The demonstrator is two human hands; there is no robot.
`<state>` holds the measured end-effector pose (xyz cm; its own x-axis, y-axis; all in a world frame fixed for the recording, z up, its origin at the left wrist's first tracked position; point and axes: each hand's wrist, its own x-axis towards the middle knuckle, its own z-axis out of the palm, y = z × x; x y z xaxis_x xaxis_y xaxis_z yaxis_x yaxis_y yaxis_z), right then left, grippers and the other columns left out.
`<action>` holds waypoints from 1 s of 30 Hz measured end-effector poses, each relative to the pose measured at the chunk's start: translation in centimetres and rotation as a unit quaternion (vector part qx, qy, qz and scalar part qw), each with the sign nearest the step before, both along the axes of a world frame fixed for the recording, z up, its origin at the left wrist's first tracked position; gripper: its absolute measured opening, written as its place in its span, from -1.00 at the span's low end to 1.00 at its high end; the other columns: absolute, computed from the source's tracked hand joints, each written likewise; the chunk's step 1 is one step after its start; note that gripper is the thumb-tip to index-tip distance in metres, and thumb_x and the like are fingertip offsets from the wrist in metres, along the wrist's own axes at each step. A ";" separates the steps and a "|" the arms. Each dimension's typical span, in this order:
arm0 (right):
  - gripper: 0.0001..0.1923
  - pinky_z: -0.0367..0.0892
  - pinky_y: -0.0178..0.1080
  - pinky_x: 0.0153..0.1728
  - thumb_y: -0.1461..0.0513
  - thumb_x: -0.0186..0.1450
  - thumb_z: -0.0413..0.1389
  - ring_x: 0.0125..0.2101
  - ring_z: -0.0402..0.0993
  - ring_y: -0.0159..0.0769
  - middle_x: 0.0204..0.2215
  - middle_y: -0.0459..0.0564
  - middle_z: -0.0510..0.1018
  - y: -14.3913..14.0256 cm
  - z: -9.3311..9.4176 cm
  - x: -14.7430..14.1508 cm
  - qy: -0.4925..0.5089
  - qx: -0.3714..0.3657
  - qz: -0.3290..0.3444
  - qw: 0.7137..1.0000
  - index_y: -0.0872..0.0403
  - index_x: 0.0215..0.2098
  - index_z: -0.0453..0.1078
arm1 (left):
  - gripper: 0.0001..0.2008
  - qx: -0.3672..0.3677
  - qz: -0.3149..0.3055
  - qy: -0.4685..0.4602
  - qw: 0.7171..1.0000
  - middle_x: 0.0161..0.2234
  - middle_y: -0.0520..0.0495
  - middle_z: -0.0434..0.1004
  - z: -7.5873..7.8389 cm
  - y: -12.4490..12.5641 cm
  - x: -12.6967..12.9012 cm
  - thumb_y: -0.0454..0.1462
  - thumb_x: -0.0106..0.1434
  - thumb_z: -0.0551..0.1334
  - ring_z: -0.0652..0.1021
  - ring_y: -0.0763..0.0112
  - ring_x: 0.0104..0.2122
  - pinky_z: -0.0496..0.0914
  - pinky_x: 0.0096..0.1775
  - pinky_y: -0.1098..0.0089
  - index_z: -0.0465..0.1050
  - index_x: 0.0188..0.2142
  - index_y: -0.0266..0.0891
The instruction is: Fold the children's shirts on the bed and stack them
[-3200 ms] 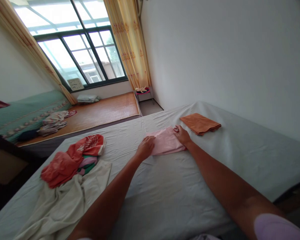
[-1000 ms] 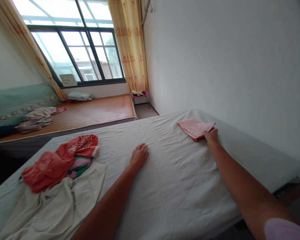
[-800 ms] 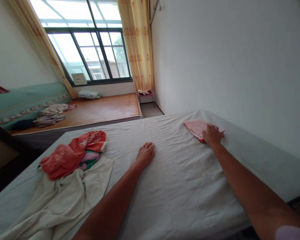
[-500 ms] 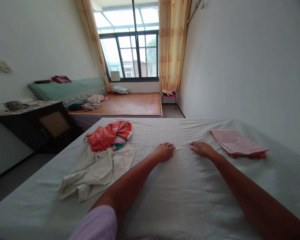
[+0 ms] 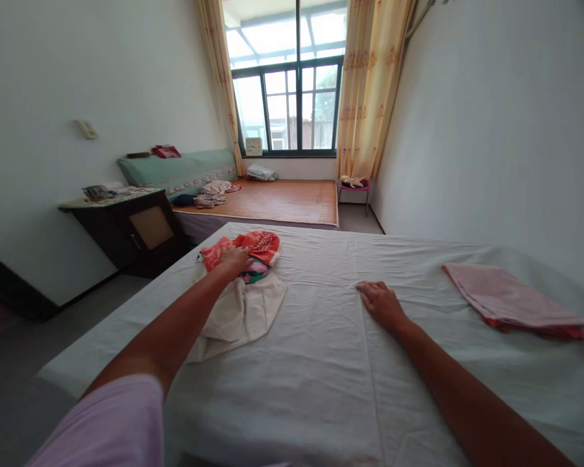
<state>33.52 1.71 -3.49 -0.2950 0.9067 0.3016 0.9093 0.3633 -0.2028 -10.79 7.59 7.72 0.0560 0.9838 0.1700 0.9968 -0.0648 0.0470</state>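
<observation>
My left hand (image 5: 234, 259) lies on top of a crumpled red-orange garment (image 5: 265, 242) with white print, its fingers stretched over the cloth. Beside the fingers a pink-and-green patterned piece (image 5: 255, 271) pokes out from under the red one. Below them spreads an off-white garment (image 5: 253, 311), partly covered by my left forearm. My right hand (image 5: 380, 302) rests palm down on the pale bed sheet (image 5: 321, 363), fingers apart and nothing in them. To its right, and not touching it, is a folded pink cloth (image 5: 511, 292) with a red layer underneath.
Beyond this bed stands a second bed with a brown mat (image 5: 292, 198), holding some clothes (image 5: 214, 194) and a folded pillow-like bundle (image 5: 261, 172). A dark cabinet (image 5: 141, 227) is at the left. A small stool (image 5: 354, 186) stands by the curtain (image 5: 365, 97).
My left hand has moved left from the sheet onto the red-orange garment. My right hand stays on the sheet. The view has turned left, so the room appears shifted right.
</observation>
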 end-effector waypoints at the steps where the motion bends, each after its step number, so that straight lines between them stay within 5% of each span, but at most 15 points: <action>1: -0.63 0.26 -0.08 -0.01 0.22 0.34 -0.06 0.06 0.30 -0.11 0.09 -0.02 0.47 0.0 -0.1 0.1 0.008 0.002 0.002 1.000 -0.04 0.07 0.38 | -0.72 -0.002 0.014 0.016 1.000 -0.29 -0.28 0.57 -0.1 0.2 -0.2 -0.14 0.20 0.21 0.49 -0.05 -0.11 0.24 -0.03 0.04 0.51 -0.16 -0.24; 10: -0.63 0.24 -0.06 0.08 0.23 0.34 -0.06 0.09 0.28 -0.16 0.11 -0.02 0.45 -0.2 -0.6 0.8 0.054 -0.001 0.037 0.998 -0.03 0.07 0.39 | -0.81 0.005 -0.034 0.077 0.996 -0.39 -0.28 0.56 -0.1 2.7 2.4 -0.28 0.18 0.19 0.48 0.04 -0.12 0.10 0.06 0.09 0.48 -0.51 -0.30; 14: -0.65 0.23 -0.07 0.10 0.22 0.32 -0.03 0.08 0.31 -0.17 0.06 -0.01 0.49 0.1 -0.6 1.0 0.106 -0.006 0.056 0.993 0.00 0.02 0.44 | -0.78 0.039 -0.043 0.062 0.996 -0.29 -0.31 0.56 2.5 4.1 5.0 -0.25 0.21 0.14 0.47 0.04 -0.12 0.20 -0.04 0.14 0.52 -0.41 -0.31; 17: -0.67 0.28 -0.08 0.05 0.20 0.29 -0.01 -0.02 0.41 -0.17 -0.06 0.01 0.56 0.4 -0.3 1.2 0.202 -0.021 0.044 0.978 0.00 -0.04 0.46 | -0.70 0.067 -0.070 -0.002 0.995 -0.32 -0.18 0.58 5.7 5.7 9.2 -0.15 0.25 0.09 0.49 0.22 -0.28 0.27 -0.21 0.31 0.54 -0.30 -0.26; 20: -0.66 0.39 -0.13 -0.13 0.10 0.29 0.01 -0.21 0.52 -0.20 -0.11 0.01 0.58 0.7 0.4 1.7 0.362 -0.064 0.004 0.930 -0.01 -0.03 0.43 | -0.69 0.099 -0.189 -0.244 0.946 -0.43 -0.09 0.55 8.1 6.2 15.0 -0.15 0.23 0.11 0.44 0.38 -0.43 0.25 -0.35 0.40 0.53 -0.34 -0.32; 24: -0.54 0.42 -0.24 -0.35 -0.08 0.27 0.00 -0.31 0.55 -0.27 0.02 0.05 0.50 0.6 1.7 3.4 0.553 -0.110 -0.050 0.824 -0.02 0.02 0.33 | -0.64 -0.010 -0.305 -0.500 0.810 -0.42 -0.10 0.55 8.2 4.3 22.2 -0.09 0.24 0.14 0.45 0.44 -0.46 0.31 -0.35 0.41 0.51 -0.32 -0.37; 27: -0.48 0.45 -0.25 -0.34 -0.13 0.27 -0.03 -0.28 0.56 -0.28 0.12 0.06 0.41 0.4 2.5 4.9 0.652 -0.126 -0.073 0.744 -0.08 0.10 0.22 | -0.57 -0.124 -0.356 -0.538 0.754 -0.17 -0.19 0.59 6.5 2.8 24.3 -0.03 0.25 0.17 0.53 0.32 -0.21 0.36 -0.16 0.33 0.49 -0.06 -0.30; 30: -0.32 0.47 -0.22 -0.26 -0.10 0.23 0.07 -0.20 0.55 -0.25 0.24 0.08 0.25 0.5 2.6 5.7 0.690 -0.154 -0.058 0.705 -0.15 0.24 0.02 | -0.46 -0.173 -0.378 -0.490 0.766 0.03 -0.20 0.50 4.5 2.7 22.8 -0.02 0.25 0.19 0.47 0.26 0.01 0.33 -0.01 0.25 0.33 0.16 -0.18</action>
